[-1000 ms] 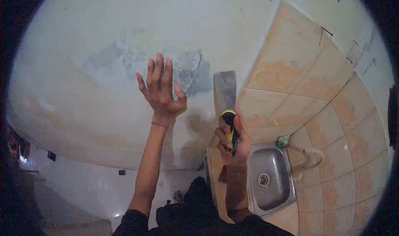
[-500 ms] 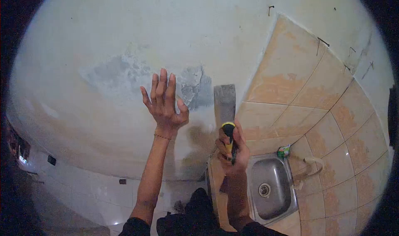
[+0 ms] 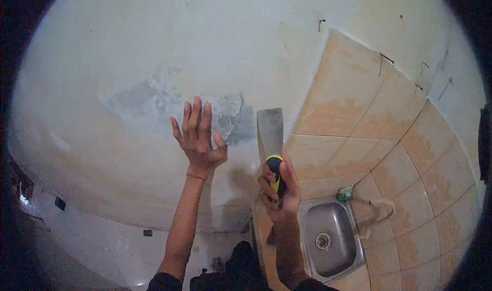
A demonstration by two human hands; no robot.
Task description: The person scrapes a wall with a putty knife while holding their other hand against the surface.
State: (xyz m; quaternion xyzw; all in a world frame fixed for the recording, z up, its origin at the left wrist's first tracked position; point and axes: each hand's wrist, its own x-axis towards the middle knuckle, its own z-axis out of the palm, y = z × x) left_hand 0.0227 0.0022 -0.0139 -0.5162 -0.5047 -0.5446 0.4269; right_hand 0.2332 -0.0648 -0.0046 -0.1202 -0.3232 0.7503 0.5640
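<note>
My left hand (image 3: 200, 145) is open, fingers spread, in front of the wall (image 3: 205, 45), beside a rough grey patch (image 3: 141, 99) where the paint is gone. A second bare patch (image 3: 241, 119) with a ragged, peeling edge shows to the right of its fingertips. My right hand (image 3: 287, 193) is closed round the black and yellow handle of a putty knife (image 3: 270, 132). Its wide metal blade points up, close to the right edge of the second patch. Whether the blade or my left palm touches the wall cannot be made out.
At the lower right is a steel sink (image 3: 330, 240) with a drain, and a green and white packet (image 3: 345, 193) lies by its far edge. Orange-patterned tiles (image 3: 353, 101) cover the right wall. Nails (image 3: 321, 22) stick out above them. A tiled floor (image 3: 113, 245) shows at the lower left.
The view has shifted slightly, with the wall patches, tiles and sink appearing lower or further left. My left hand stays open, and my right hand keeps its hold on the putty knife.
</note>
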